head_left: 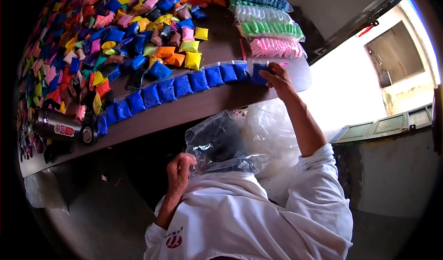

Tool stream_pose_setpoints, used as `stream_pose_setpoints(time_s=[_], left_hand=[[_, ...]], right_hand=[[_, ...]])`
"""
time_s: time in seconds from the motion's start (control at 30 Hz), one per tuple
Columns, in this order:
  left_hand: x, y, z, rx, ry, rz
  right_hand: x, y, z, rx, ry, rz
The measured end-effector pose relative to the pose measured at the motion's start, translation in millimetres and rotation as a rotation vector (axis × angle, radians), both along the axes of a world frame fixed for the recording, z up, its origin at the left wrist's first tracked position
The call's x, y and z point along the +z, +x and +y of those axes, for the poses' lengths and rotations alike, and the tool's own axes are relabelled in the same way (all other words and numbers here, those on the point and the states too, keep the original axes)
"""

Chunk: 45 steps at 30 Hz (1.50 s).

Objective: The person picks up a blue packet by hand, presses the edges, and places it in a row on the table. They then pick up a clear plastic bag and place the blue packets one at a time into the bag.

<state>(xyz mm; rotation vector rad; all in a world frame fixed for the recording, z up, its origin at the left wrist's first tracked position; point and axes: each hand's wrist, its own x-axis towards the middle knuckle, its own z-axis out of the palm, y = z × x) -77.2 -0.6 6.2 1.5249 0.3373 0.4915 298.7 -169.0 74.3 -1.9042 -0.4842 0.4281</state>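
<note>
My right hand (278,77) is at the right end of the table, its fingers closed on a small blue packet (259,73). Just left of that packet, a curved row of blue packets (182,85) runs along the table's front edge. My left hand (181,167) is in front of my body, below the table edge, with its fingers closed at the edge of a clear plastic bag (217,142). The bag lies over my lap.
Loose packets of many colours (115,34) cover the left of the table (217,52). Clear bags of pink, green, white and blue packets (272,28) are stacked at the back right. A metal flask (60,125) lies at the left edge. Large clear plastic (272,126) hangs below the table.
</note>
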Motion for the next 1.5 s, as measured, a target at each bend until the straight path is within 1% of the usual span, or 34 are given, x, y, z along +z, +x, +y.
stream_pose_setpoints(time_s=[0.07, 0.2, 0.27, 0.47, 0.6, 0.67, 0.7, 0.77, 0.8, 0.87, 0.9, 0.97, 1.0, 1.07, 1.1, 1.13, 1.2, 1.23, 1.33, 1.4, 1.43, 1.5], left_hand=[[-0.6, 0.0, -0.2, 0.001, 0.006, 0.001], [-0.6, 0.2, -0.1, -0.001, -0.004, 0.011], [-0.7, 0.3, -0.3, -0.001, -0.008, 0.015], [-2.0, -2.0, 0.2, -0.005, 0.029, 0.034], [-4.1, -2.3, 0.1, -0.004, 0.046, 0.042], [-3.9, -3.9, 0.3, -0.001, 0.044, 0.047], [-3.2, -4.0, 0.4, -0.002, 0.046, 0.051], [-0.7, -5.0, -0.3, 0.003, 0.044, 0.063], [1.5, -4.4, -0.3, 0.009, 0.060, 0.064], [1.8, -4.8, -0.1, 0.013, 0.072, 0.074], [0.5, -5.0, -0.4, 0.010, 0.071, 0.067], [1.7, -4.0, -0.3, 0.011, 0.071, 0.046], [1.7, -4.4, -0.2, 0.012, 0.068, 0.052], [1.6, -3.8, 0.2, 0.007, 0.036, 0.054], [1.4, -3.5, 0.6, 0.009, 0.034, 0.057], [1.2, -3.2, 0.9, 0.012, 0.035, 0.031], [1.7, -2.3, 1.5, 0.020, 0.033, 0.010], [3.2, -2.0, 2.0, 0.022, 0.034, -0.006], [11.3, 3.8, 6.0, 0.018, 0.050, -0.022], [19.8, 9.5, 8.8, 0.011, 0.065, -0.014], [24.9, 13.6, 10.4, 0.026, 0.052, -0.043], [32.1, 24.3, 16.4, 0.057, 0.064, -0.116]], right_hand=[[2.0, -2.6, 1.2, -0.003, 0.061, 0.011], [1.1, -4.0, 2.2, -0.037, 0.064, 0.008], [4.9, -7.1, 2.8, -0.001, 0.109, 0.000], [12.7, -7.7, 10.0, 0.047, 0.096, 0.087], [13.1, -3.1, 27.2, 0.093, 0.051, 0.072], [10.9, 0.5, 35.0, 0.160, -0.135, 0.000], [10.2, -0.1, 40.3, 0.164, -0.136, 0.002], [7.5, -4.1, 50.8, 0.113, -0.275, -0.104], [3.8, -2.6, 53.4, 0.118, -0.276, -0.099], [-7.1, -0.9, 54.7, 0.089, -0.343, -0.405], [-8.0, -4.4, 54.1, 0.092, -0.348, -0.396], [-7.8, -10.9, 55.1, -0.050, -0.281, -0.220], [-4.6, -11.4, 53.4, -0.048, -0.284, -0.215], [5.2, -7.4, 45.6, 0.168, -0.246, 0.029], [6.8, -7.5, 43.3, 0.153, -0.211, 0.103], [8.1, -7.2, 39.8, 0.156, -0.212, 0.106], [10.8, -6.6, 29.6, -0.018, -0.011, 0.163], [19.6, -8.0, 22.5, 0.008, 0.060, 0.166], [46.4, -24.7, 9.0, -0.059, 0.214, 0.210], [70.6, -49.6, 1.9, -0.064, 0.399, 0.216], [82.5, -63.9, -1.2, -0.029, 0.464, 0.185], [108.4, -93.6, -9.4, 0.044, 0.494, 0.118]])
